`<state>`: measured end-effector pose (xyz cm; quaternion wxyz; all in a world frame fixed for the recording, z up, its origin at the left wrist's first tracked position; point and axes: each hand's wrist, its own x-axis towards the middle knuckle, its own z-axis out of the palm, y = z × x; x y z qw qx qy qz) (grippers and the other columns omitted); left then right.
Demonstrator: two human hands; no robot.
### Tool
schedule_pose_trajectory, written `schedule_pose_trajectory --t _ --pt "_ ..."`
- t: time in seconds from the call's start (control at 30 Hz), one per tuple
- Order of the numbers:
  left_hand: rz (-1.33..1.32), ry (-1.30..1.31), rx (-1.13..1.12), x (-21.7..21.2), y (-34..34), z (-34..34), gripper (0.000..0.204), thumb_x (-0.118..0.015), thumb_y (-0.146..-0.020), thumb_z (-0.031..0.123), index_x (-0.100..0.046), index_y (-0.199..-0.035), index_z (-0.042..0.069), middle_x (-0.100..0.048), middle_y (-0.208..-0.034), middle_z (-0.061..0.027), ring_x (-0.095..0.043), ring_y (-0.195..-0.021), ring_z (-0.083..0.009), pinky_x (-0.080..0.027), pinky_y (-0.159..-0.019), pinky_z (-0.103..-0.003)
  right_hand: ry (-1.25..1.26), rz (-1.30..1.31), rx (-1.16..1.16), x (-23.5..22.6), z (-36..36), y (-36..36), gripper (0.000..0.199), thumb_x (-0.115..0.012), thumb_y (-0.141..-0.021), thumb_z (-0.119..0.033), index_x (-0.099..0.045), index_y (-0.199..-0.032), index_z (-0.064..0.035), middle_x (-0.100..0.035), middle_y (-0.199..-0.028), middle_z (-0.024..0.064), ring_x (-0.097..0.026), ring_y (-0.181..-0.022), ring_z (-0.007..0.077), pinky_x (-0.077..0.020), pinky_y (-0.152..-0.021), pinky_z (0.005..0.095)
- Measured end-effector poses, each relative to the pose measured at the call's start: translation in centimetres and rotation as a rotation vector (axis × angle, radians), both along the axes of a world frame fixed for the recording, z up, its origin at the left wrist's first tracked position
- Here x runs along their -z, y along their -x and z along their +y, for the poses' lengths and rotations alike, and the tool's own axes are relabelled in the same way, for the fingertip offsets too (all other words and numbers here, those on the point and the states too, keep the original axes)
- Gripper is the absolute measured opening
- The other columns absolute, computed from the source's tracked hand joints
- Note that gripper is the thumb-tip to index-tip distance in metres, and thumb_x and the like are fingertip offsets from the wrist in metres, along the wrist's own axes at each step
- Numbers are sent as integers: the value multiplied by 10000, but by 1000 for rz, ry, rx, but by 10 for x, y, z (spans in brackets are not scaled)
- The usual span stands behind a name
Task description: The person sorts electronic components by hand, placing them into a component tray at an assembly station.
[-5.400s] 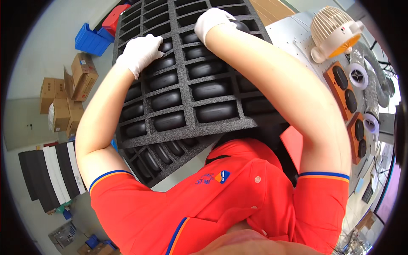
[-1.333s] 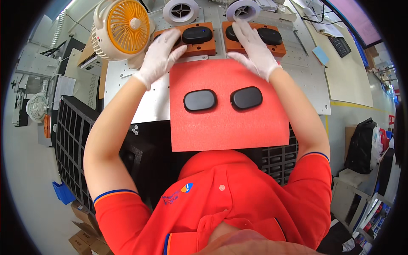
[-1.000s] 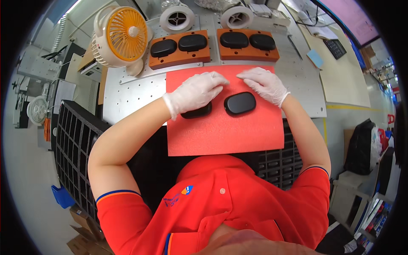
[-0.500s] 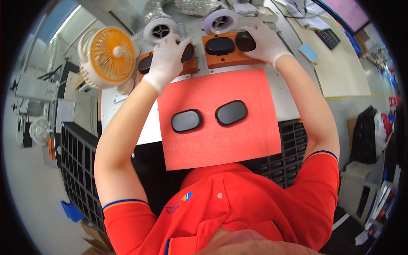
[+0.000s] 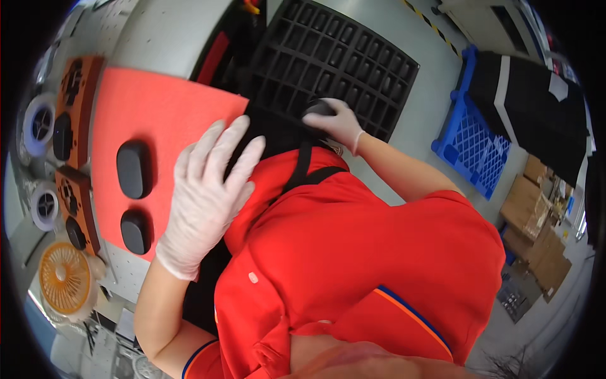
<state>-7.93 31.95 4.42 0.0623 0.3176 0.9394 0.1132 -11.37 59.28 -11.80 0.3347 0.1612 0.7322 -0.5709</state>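
My left hand (image 5: 205, 192), in a white glove, hovers at the edge of the red foam mat (image 5: 183, 95) with its fingers spread and nothing in them. Two black oval cases, a larger-looking one (image 5: 134, 169) and another (image 5: 136, 231), lie apart on that mat. My gloved right hand (image 5: 343, 124) grips a dark rounded case (image 5: 320, 107) by the near edge of a black compartment tray (image 5: 334, 60). Part of this case is covered by the fingers. Dark pieces sit in several tray compartments.
At the left stand two orange fixture blocks (image 5: 93, 95), each with one black case on it. Beside them are two round white duct ends (image 5: 41, 123) and an orange-and-white fan (image 5: 61, 278). A blue plastic pallet (image 5: 464, 136) and cardboard boxes (image 5: 527, 202) are at the right.
The view has swung right. My right hand has left the fixture and is now at the tray, holding a case. My left hand has let go at its fixture and come back beside the mat.
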Motion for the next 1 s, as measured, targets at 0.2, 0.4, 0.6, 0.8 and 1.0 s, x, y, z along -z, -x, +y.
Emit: schedule_pose_trajectory --t 0.2,0.4,0.6,0.8,1.0 --pt "-168 69 -81 -9 -17 -2 642 -711 -764 74 -463 -1355 79 -410 -1435 -148 -423 -1283 -358 -352 -1045 -428 -1194 -211 432 187 166 -17 658 -734 -718 -547 -553 -1297 -292 -384 -1380 154 -422 -1253 358 -415 -1017 459" --pt "-256 80 -237 -19 -30 -10 607 -729 -738 78 -519 -1308 81 -459 -1403 -139 -477 -1237 -330 -390 -1012 -413 -1260 -417 351 237 142 -6 775 -427 -899 -610 -193 -1521 -210 -78 -1565 226 -176 -1403 455 -180 -1136 517" --pt "-45 127 -561 -31 -65 -66 674 -724 -773 91 -441 -1382 28 -412 -1456 -137 -443 -1300 -312 -391 -1040 -394 -1435 -81 -25 245 122 -39 837 -383 -873 -690 -253 -1475 -124 -246 -1464 283 -301 -1326 431 -329 -1026 554" --pt "-2 454 -871 -9 -84 -114 672 -607 -871 449 -429 -1355 17 -543 -1214 -183 -538 -1091 -367 -453 -918 -408 -1230 368 257 234 128 22 504 -510 -868 -295 -506 -1345 -134 -480 -1357 201 -492 -1212 366 -417 -1012 445" --pt "361 -70 -744 16 -58 -186 607 -611 -907 265 -362 -1408 32 -473 -1267 -251 -489 -1109 -442 -407 -959 -466 89 1300 232 18 -58 154 321 -413 -986 -20 -452 -1289 78 -567 -1246 189 -572 -1127 265 -455 -990 369"
